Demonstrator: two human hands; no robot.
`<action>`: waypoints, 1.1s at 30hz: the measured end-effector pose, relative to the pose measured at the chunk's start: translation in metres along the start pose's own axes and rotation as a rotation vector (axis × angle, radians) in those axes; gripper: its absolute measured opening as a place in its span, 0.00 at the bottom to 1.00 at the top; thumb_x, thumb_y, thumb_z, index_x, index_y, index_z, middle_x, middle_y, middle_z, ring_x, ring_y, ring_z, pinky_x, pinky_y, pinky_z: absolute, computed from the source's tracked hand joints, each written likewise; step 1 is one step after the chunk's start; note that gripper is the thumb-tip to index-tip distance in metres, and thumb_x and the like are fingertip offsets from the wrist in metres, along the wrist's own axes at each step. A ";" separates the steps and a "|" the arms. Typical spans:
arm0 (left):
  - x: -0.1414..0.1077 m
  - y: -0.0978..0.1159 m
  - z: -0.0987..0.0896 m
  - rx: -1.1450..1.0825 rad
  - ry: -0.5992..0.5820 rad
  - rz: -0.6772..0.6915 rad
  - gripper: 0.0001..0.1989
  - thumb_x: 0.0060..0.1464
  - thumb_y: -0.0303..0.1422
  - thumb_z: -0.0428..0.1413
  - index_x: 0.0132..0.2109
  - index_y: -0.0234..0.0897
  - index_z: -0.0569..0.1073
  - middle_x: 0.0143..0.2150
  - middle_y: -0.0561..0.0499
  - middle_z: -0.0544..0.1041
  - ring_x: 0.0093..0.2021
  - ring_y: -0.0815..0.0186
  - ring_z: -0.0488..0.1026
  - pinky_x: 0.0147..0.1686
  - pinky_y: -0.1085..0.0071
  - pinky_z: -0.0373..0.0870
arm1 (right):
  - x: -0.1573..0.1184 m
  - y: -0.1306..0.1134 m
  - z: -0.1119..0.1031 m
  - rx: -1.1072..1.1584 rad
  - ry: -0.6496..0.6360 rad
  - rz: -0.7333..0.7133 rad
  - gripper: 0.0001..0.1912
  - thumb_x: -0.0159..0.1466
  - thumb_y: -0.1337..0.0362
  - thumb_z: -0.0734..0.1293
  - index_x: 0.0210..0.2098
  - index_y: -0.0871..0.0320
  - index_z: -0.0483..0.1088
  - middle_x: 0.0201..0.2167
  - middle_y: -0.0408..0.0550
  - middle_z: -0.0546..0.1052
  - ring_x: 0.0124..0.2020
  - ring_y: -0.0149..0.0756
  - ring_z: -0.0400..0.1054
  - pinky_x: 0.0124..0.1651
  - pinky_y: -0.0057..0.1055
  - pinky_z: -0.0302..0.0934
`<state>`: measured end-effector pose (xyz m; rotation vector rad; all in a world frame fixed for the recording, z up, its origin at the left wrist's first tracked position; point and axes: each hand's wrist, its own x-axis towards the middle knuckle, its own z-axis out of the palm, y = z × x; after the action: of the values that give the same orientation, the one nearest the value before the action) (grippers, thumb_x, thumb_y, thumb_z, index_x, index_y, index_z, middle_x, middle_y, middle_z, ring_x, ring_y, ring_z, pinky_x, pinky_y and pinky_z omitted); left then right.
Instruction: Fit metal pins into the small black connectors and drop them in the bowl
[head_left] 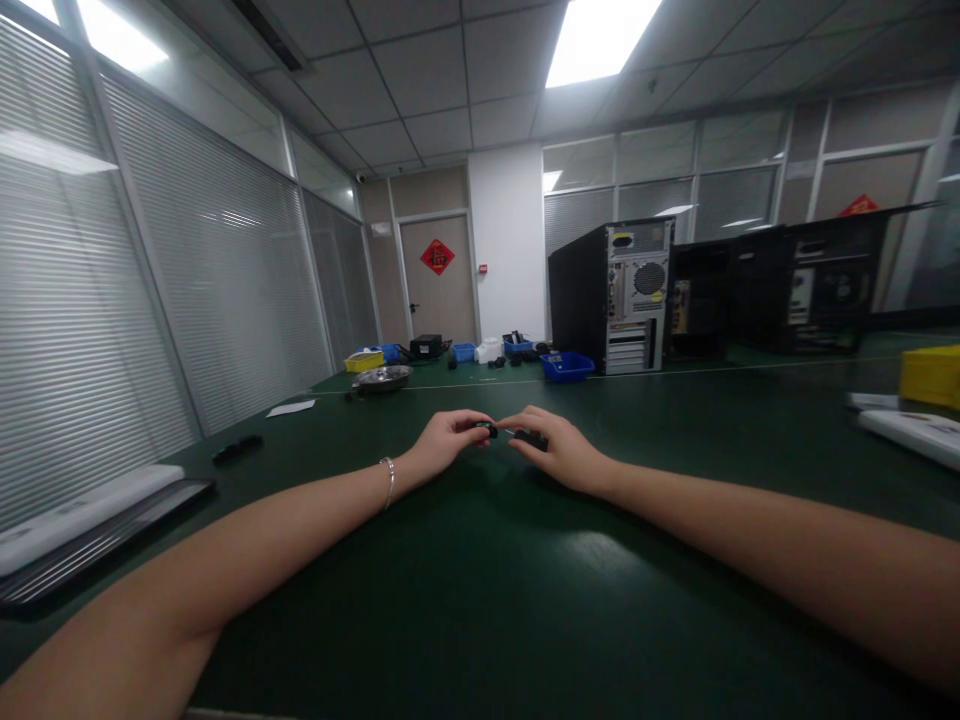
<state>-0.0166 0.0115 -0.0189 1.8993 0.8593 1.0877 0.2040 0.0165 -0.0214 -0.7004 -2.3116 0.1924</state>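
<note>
My left hand (450,437) is closed in a pinch on a small dark part (491,430), too small to name. A screwdriver with a dark handle (531,440) lies in my closed right hand (559,447), its thin metal shaft aimed left at the part. Whether its tip touches the part I cannot tell. Both hands are just above the green tabletop (465,590), close together near the middle of the view.
A blue tray (567,367) stands beyond my right hand, by a black computer case (611,300). A round metal dish (382,377) sits far left. Left of my arm lie a dark tool (238,449) and a keyboard-like slab (97,515). A yellow bin (930,376) is at right.
</note>
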 end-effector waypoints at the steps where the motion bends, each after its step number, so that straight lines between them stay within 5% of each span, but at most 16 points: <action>1: 0.000 -0.001 0.000 -0.020 0.003 -0.004 0.15 0.50 0.34 0.56 0.45 0.32 0.73 0.39 0.45 0.75 0.37 0.65 0.71 0.41 0.66 0.67 | 0.000 0.000 0.000 0.001 0.001 0.000 0.15 0.61 0.66 0.63 0.48 0.52 0.67 0.39 0.47 0.69 0.35 0.34 0.64 0.37 0.30 0.60; 33: 0.003 -0.008 0.001 -0.140 0.053 -0.015 0.14 0.48 0.33 0.57 0.43 0.32 0.73 0.40 0.44 0.73 0.39 0.65 0.69 0.42 0.65 0.65 | 0.002 0.000 0.003 0.005 0.003 0.026 0.15 0.61 0.65 0.63 0.49 0.53 0.67 0.38 0.47 0.69 0.35 0.34 0.64 0.37 0.30 0.59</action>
<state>-0.0155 0.0176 -0.0253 1.7529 0.8034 1.1633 0.2009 0.0178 -0.0222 -0.7280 -2.2990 0.2092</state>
